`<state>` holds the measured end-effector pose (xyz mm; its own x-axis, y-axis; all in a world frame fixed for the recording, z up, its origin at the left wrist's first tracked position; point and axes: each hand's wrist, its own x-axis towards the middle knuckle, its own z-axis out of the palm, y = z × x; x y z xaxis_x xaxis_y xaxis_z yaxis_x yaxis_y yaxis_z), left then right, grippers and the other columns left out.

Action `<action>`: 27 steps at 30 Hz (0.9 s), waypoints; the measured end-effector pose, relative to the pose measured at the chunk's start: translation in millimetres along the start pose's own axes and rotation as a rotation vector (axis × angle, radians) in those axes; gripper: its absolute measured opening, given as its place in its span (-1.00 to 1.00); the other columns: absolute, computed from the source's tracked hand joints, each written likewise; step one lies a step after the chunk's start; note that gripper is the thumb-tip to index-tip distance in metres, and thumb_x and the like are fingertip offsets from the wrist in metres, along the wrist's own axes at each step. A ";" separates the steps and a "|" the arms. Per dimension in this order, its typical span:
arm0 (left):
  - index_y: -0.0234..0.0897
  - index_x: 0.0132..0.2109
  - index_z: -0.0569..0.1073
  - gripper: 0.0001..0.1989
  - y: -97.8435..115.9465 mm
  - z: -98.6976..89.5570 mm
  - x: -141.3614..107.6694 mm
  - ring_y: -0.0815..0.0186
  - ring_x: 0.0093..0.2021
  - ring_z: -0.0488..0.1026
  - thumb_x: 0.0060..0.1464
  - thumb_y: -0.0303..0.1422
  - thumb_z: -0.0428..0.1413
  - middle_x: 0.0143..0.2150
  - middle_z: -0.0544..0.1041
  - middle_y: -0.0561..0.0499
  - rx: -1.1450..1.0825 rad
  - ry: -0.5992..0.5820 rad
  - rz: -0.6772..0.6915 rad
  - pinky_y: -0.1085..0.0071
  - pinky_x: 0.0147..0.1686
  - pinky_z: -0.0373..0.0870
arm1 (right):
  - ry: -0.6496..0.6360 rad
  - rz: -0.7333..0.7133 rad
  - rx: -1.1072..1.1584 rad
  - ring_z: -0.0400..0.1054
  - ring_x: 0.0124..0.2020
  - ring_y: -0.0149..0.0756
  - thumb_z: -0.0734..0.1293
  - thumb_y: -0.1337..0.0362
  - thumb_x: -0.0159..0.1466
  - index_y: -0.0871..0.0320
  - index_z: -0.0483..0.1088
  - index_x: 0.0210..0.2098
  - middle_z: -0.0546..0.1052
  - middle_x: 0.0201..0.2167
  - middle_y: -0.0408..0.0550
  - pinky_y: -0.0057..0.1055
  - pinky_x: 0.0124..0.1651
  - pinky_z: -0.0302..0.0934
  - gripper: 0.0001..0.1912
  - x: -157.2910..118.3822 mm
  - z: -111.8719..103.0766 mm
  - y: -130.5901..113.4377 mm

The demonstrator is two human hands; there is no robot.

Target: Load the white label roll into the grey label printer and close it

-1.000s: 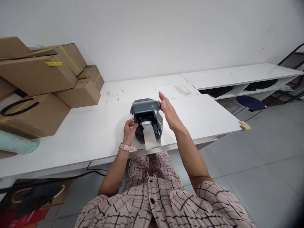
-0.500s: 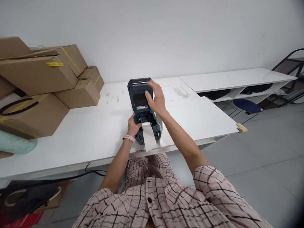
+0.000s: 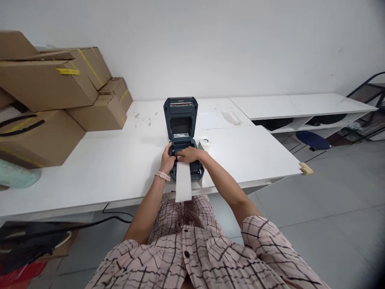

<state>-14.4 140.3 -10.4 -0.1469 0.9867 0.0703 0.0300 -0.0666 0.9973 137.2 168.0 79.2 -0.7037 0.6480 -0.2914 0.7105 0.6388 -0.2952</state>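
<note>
A dark label printer [image 3: 181,120] stands on the white table with its lid raised. From its open bay a white paper strip [image 3: 183,182] hangs forward over the table's front edge. My left hand [image 3: 167,159], with a pink watch on the wrist, grips the printer's left side, its thumb reaching over the bay. Over the bay, at the top of the strip, lies my right hand [image 3: 189,154], fingers bent and pressed together on the paper roll, which they mostly hide. Just right of the printer is a white roll [image 3: 205,144].
Cardboard boxes [image 3: 99,114] are piled at the left of the white table [image 3: 132,172], beside a pale green rounded object [image 3: 21,174]. A blue stool [image 3: 313,139] stands at the right. Black cables [image 3: 99,224] hang below the table's left part.
My right hand has come down from beside the raised lid onto the paper in the bay. The strip now hangs straighter and lower, and the white roll at the right has come into view.
</note>
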 end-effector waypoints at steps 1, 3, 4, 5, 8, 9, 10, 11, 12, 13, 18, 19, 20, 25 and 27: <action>-0.28 0.35 0.32 -0.12 1.0 0.3 -0.5 0.09 0.40 0.26 -0.22 -0.67 0.04 0.40 0.34 -0.12 0.004 0.003 -0.002 0.17 0.42 0.15 | -0.002 -0.051 0.056 0.46 0.15 -0.04 0.25 0.25 0.41 0.11 0.45 0.16 0.53 0.19 0.10 -0.19 0.18 0.27 -0.64 -7.1 -1.5 4.8; -0.30 0.34 0.32 -0.13 3.9 0.9 -2.1 0.08 0.40 0.26 -0.21 -0.67 0.04 0.40 0.33 -0.14 0.017 0.009 -0.009 0.17 0.41 0.17 | 0.043 -0.216 0.287 0.41 0.20 -0.14 0.31 0.24 0.37 0.08 0.40 0.20 0.48 0.25 0.05 -0.27 0.19 0.28 -0.59 -30.6 -0.9 19.9; -0.31 0.35 0.31 -0.13 5.6 1.2 -3.1 0.08 0.40 0.26 -0.21 -0.67 0.03 0.40 0.33 -0.14 0.022 0.010 -0.013 0.17 0.40 0.17 | 0.094 -0.312 0.451 0.41 0.19 -0.17 0.35 0.23 0.35 0.08 0.40 0.18 0.48 0.24 0.04 -0.29 0.18 0.29 -0.59 -46.6 1.7 30.1; -0.31 0.35 0.31 -0.14 7.3 1.4 -4.1 0.09 0.40 0.26 -0.20 -0.66 0.03 0.39 0.34 -0.14 0.027 0.010 -0.020 0.17 0.40 0.18 | 0.162 -0.397 0.628 0.44 0.15 -0.18 0.39 0.20 0.32 0.07 0.42 0.14 0.51 0.19 0.04 -0.28 0.15 0.31 -0.59 -64.7 6.0 41.9; -0.29 0.35 0.31 -0.14 10.1 1.5 -6.0 0.09 0.39 0.28 -0.19 -0.66 0.04 0.36 0.38 -0.12 0.040 0.005 -0.045 0.15 0.40 0.19 | 0.429 -0.441 1.017 0.51 -0.04 -0.20 0.51 0.14 0.21 0.05 0.45 -0.03 0.61 -0.07 -0.01 -0.27 0.00 0.36 -0.62 -121.5 27.1 82.0; -0.29 0.35 0.31 -0.14 10.0 1.3 -6.1 0.08 0.39 0.28 -0.19 -0.65 0.04 0.36 0.38 -0.12 0.046 0.005 -0.047 0.15 0.40 0.18 | 0.522 -0.386 1.086 0.51 -0.05 -0.19 0.53 0.13 0.18 0.04 0.44 -0.07 0.61 -0.11 -0.02 -0.25 -0.01 0.36 -0.62 -137.4 35.9 95.3; -0.29 0.35 0.31 -0.14 9.4 1.0 -5.8 0.08 0.39 0.28 -0.19 -0.65 0.04 0.37 0.37 -0.13 0.052 0.005 -0.044 0.14 0.41 0.17 | 0.601 -0.309 1.130 0.51 -0.03 -0.17 0.55 0.13 0.16 0.03 0.43 -0.09 0.61 -0.12 -0.02 -0.23 0.00 0.35 -0.62 -150.0 45.2 107.8; -0.28 0.35 0.31 -0.14 8.2 0.7 -5.2 0.08 0.40 0.26 -0.19 -0.65 0.05 0.38 0.35 -0.13 0.056 0.005 -0.036 0.15 0.42 0.15 | 0.657 -0.221 1.150 0.49 0.00 -0.14 0.55 0.13 0.15 0.03 0.42 -0.09 0.61 -0.11 -0.01 -0.22 0.01 0.34 -0.61 -158.8 54.6 119.1; -0.28 0.36 0.30 -0.13 6.7 0.2 -4.4 0.08 0.41 0.25 -0.19 -0.65 0.05 0.39 0.34 -0.12 0.055 0.006 -0.027 0.15 0.43 0.12 | 0.695 -0.134 1.158 0.48 0.03 -0.13 0.56 0.12 0.14 0.02 0.41 -0.09 0.61 -0.09 0.00 -0.21 0.02 0.34 -0.59 -163.5 64.0 128.9; -0.27 0.36 0.30 -0.12 5.0 -0.4 -3.5 0.08 0.42 0.23 -0.20 -0.65 0.05 0.40 0.33 -0.12 0.053 0.005 -0.019 0.15 0.44 0.10 | 0.714 -0.057 1.162 0.47 0.05 -0.12 0.56 0.11 0.13 0.02 0.40 -0.08 0.61 -0.07 0.02 -0.21 0.02 0.34 -0.57 -164.5 73.4 137.1; -0.25 0.36 0.31 -0.12 -1.6 -2.9 -0.3 0.06 0.42 0.22 -0.20 -0.65 0.06 0.40 0.33 -0.11 0.041 0.008 -0.022 0.14 0.43 0.11 | 0.686 0.152 1.218 0.46 0.11 -0.11 0.53 0.09 0.07 0.03 0.36 0.05 0.56 0.13 0.11 -0.14 0.14 0.33 -0.41 -144.3 110.8 156.3; -0.25 0.36 0.31 -0.11 -1.9 -3.0 -0.1 0.07 0.42 0.23 -0.21 -0.65 0.06 0.40 0.33 -0.12 0.037 0.010 -0.024 0.14 0.43 0.11 | 0.674 0.166 1.216 0.43 0.17 -0.11 0.52 0.10 0.07 0.01 0.35 0.10 0.52 0.20 0.11 -0.12 0.20 0.30 -0.38 -141.5 114.6 157.3; -0.25 0.36 0.31 -0.11 -2.0 -2.9 -0.1 0.07 0.42 0.23 -0.21 -0.65 0.06 0.40 0.33 -0.11 0.030 0.012 -0.024 0.15 0.43 0.11 | 0.666 0.175 1.204 0.38 0.23 -0.10 0.49 0.11 0.09 -0.01 0.32 0.16 0.47 0.26 0.11 -0.10 0.25 0.27 -0.34 -140.0 116.6 158.2; -0.22 0.43 0.19 -0.01 1.8 -0.5 -1.1 0.11 0.46 0.15 -0.23 -0.68 0.05 0.44 0.27 -0.10 -0.021 0.016 -0.075 0.19 0.44 0.07 | 0.767 0.152 1.141 0.16 0.42 -0.12 0.40 0.14 0.16 -0.04 0.22 0.32 0.33 0.38 0.11 -0.05 0.39 0.10 -0.26 -137.4 97.0 166.3; -0.22 0.47 0.09 0.04 4.5 0.8 -2.1 0.11 0.46 0.15 -0.23 -0.68 0.05 0.46 0.23 -0.12 -0.037 0.019 -0.118 0.15 0.42 0.10 | 0.769 0.119 1.115 0.11 0.45 -0.12 0.42 0.16 0.16 -0.03 0.24 0.31 0.30 0.40 0.12 -0.04 0.41 0.05 -0.26 -128.0 78.7 171.1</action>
<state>-13.2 138.0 -6.1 -0.1658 0.9850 -0.0478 -0.0247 0.0443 0.9987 348.4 161.7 -5.6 -0.1978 0.9749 0.1018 0.1267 0.1284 -0.9836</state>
